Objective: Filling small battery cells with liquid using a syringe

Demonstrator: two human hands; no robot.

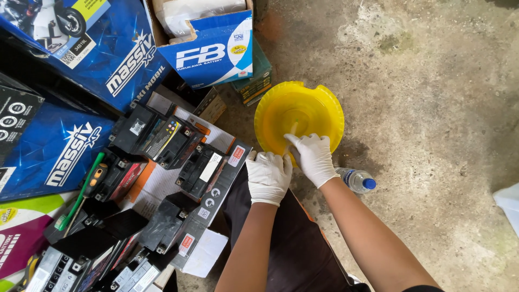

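From the head camera, both hands wear white gloves and meet at the near rim of a round yellow plastic basin (299, 114) that sits on the stained concrete floor (432, 97). The right hand (313, 157) reaches over that rim, its fingers (292, 139) curled and pinched around a thin pale stick-like piece (293, 128) that points from the fingertips toward the middle of the basin; what the piece is cannot be told. The left hand (268, 176) lies just beside the right, on its thumb side, with fingers bent loosely downward at the basin's edge; whether it grips anything cannot be told, since the fingertips are hidden behind the knuckles. Just behind the right wrist, on the outer side away from the left hand, a clear plastic bottle with a blue cap (357, 180) lies on its side on the floor. Beyond the left knuckles, away from the basin, a crowd of small black batteries (162, 140) rests on flattened cardboard (157, 181), and a green-handled screwdriver (81, 194) lies across one of them. Farther out past the fingertips stand blue cardboard boxes (211, 51), one open at the top.
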